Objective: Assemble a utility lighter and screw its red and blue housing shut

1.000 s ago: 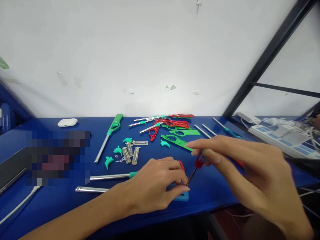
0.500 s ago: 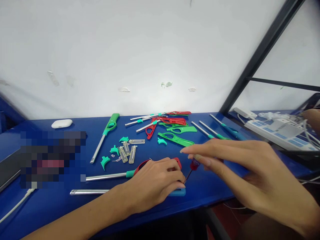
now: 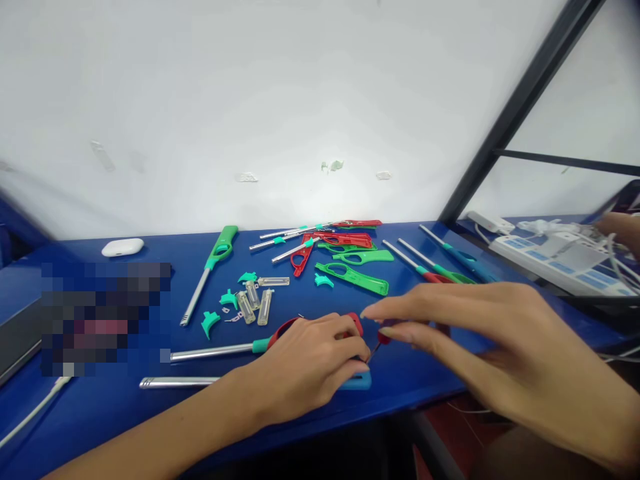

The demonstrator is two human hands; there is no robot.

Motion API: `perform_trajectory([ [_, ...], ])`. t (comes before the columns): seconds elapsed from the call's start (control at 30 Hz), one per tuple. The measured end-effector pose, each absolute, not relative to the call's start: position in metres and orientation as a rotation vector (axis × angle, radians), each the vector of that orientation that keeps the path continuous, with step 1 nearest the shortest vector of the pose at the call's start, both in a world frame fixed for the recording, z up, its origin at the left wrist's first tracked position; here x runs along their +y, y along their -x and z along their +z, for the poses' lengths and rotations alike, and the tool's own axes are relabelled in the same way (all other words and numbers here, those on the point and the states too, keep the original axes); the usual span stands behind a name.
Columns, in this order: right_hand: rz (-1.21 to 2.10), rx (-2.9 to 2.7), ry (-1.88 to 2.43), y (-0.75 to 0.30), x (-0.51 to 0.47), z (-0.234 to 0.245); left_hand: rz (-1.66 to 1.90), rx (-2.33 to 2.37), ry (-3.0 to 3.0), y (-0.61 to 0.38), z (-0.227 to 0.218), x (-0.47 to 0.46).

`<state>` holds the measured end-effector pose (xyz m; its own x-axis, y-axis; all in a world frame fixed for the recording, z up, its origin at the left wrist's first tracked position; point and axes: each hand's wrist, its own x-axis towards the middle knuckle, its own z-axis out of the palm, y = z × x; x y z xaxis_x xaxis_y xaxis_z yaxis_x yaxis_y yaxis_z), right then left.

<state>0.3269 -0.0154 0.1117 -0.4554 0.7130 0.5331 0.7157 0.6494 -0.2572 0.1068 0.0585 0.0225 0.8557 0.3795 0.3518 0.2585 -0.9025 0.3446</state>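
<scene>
My left hand is closed over the handle of a red gas lighter, whose metal tube points left along the table. Most of that handle is hidden under my fingers. In my right hand a small screwdriver with a dark red handle is pinched between thumb and fingers. Its thin shaft slants down to the left and ends by my left fingertips; what the tip touches is hidden. A blue gas lighter lies partly beneath my left hand and forearm, nearer the front edge.
Clear fuel tanks and teal triggers lie left of centre. Behind them are green shell halves, red shell halves and loose tubes. A green lighter lies left; more lighters and a power strip are on the right.
My right hand has tipped slightly, and less of the screwdriver's handle shows between the fingers. My left hand stays in place on the red lighter.
</scene>
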Motion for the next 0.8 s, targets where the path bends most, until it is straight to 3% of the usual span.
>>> perform_trajectory([
  [0.47, 0.100, -2.234, 1.120, -0.326, -0.012, 0.109, 0.610, 0.458, -2.741, -0.105, 0.024, 0.058],
  [0.63, -0.021, -2.253, 1.139, -0.330, -0.014, 0.112, 0.608, 0.442, -2.711, -0.105, 0.027, 0.059],
  [0.8, 0.138, -2.278, 0.997, -0.330, -0.011, 0.116, 0.602, 0.447, -2.725, -0.104, 0.028, 0.057],
])
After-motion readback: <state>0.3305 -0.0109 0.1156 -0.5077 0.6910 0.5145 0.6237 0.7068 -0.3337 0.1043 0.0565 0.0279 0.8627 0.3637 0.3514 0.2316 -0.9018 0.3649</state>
